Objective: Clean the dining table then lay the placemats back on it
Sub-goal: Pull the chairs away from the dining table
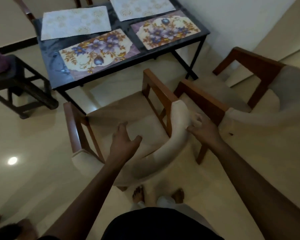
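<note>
The dark dining table [47, 54] stands ahead with several placemats on it: two floral ones [97, 51] [166, 31] on the near side, two pale patterned ones [76, 21] [142, 7] behind. A cream-cushioned wooden chair [145, 122] stands between me and the table. My left hand [124, 137] hovers open over its seat, fingers spread. My right hand [201, 129] is at the outer side of the chair's padded backrest, fingers curled around a small crumpled white cloth [196, 117].
A second cushioned chair [267, 94] stands at the right, close to the first. A dark stool [21, 90] with a purple cloth on it is at the left. My bare feet [139, 193] are on the glossy tiled floor behind the chair.
</note>
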Demonstrator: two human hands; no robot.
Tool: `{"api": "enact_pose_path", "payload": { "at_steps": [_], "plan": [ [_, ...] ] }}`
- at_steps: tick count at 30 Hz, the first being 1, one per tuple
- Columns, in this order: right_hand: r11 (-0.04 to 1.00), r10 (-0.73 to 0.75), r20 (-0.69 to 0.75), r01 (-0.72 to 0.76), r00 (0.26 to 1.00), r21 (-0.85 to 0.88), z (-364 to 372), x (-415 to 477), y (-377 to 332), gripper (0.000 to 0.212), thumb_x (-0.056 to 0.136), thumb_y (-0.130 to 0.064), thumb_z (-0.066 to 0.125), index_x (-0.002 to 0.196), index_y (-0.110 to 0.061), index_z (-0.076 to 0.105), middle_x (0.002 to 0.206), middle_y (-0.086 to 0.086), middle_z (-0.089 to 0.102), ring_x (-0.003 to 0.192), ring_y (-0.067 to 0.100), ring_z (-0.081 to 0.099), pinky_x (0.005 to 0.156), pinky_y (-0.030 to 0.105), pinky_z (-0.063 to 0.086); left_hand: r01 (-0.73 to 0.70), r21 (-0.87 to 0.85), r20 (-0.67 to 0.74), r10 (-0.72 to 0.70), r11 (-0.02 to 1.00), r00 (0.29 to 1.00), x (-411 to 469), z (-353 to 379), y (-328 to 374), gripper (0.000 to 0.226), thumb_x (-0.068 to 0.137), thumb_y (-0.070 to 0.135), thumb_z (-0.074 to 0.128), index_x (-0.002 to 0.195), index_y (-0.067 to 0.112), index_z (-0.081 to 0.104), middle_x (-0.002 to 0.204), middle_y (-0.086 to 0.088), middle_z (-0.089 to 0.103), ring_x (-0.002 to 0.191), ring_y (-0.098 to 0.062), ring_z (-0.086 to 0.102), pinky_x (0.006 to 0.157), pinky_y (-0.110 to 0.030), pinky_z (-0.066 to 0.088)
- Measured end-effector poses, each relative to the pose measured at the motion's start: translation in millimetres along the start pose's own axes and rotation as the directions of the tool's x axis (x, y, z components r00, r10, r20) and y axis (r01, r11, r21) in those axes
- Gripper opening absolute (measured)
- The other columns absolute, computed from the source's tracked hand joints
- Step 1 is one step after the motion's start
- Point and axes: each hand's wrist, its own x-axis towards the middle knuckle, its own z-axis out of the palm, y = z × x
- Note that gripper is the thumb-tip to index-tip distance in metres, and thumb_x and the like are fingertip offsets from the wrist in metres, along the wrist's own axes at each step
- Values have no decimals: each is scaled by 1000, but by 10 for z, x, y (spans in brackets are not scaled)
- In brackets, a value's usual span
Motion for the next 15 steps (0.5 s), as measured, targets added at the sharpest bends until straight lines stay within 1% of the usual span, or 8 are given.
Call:
{"api": "enact_pose_path", "payload": {
  "at_steps": [1, 2, 4, 5, 7, 10, 13, 15],
  "plan": [
    [1000, -2, -24, 2, 1000, 14, -82, -67, 79, 73, 96, -34, 72, 159, -24, 38, 159, 3, 48, 138, 26, 52, 91, 34, 45, -33, -9, 17, 33, 999, 999, -50, 64, 133, 82, 93, 48, 70, 160, 24, 30, 168, -2, 32, 150, -27, 36, 109, -45, 43],
    [999, 7, -43, -5, 999, 47, -173, -135, 152, 73, 95, -36, 73, 159, -25, 39, 159, 2, 47, 138, 25, 53, 95, 36, 49, -63, -20, 31, 64, 998, 998, -106, 129, 266, 80, 93, 47, 70, 159, 25, 32, 167, -1, 34, 149, -25, 37, 109, -43, 42],
    [993, 11, -55, -4, 998, 122, -378, -245, 351, 72, 93, -39, 75, 156, -27, 44, 158, 0, 48, 136, 24, 54, 103, 48, 54, -116, -35, 64, 118, 993, 991, -213, 278, 532, 79, 94, 46, 71, 159, 26, 33, 166, 0, 36, 148, -24, 39, 112, -46, 42],
    [990, 0, -51, 7, 999, 143, -469, -279, 452, 69, 91, -39, 76, 153, -27, 48, 155, -1, 51, 134, 23, 56, 104, 51, 55, -139, -45, 84, 143, 989, 986, -263, 332, 640, 79, 94, 47, 70, 160, 26, 33, 166, -1, 37, 147, -24, 40, 114, -49, 44],
    [982, -5, -44, 14, 999, 189, -732, -355, 725, 62, 91, -38, 77, 148, -29, 55, 148, -3, 57, 123, 17, 63, 101, 51, 57, -186, -68, 125, 193, 980, 973, -377, 523, 927, 77, 94, 48, 70, 159, 27, 33, 163, -1, 40, 142, -24, 46, 110, -54, 49],
    [976, -3, -55, 15, 998, 219, -1142, -427, 1191, 57, 91, -36, 78, 144, -26, 60, 146, -4, 60, 114, 13, 67, 100, 49, 58, -224, -107, 114, 236, 969, 965, -512, 883, 1358, 70, 94, 42, 71, 155, 26, 40, 154, -3, 49, 131, -26, 57, 98, -51, 58],
    [967, 40, -88, -16, 995, 253, -1663, -473, 1738, 54, 90, -37, 80, 139, -25, 64, 138, -5, 64, 111, 14, 69, 100, 51, 58, -212, -149, 111, 229, 966, 967, -686, 1347, 1854, 66, 95, 42, 70, 154, 29, 43, 156, -1, 49, 131, -20, 57, 102, -45, 56],
    [963, 57, -111, -25, 992, 270, -2001, -478, 2086, 49, 88, -38, 81, 135, -28, 66, 133, -10, 65, 107, 9, 71, 100, 52, 58, -187, -218, 152, 223, 958, 963, -802, 1630, 2143, 63, 95, 47, 70, 150, 35, 44, 150, 4, 54, 122, -16, 63, 98, -49, 59]
  ]
}}
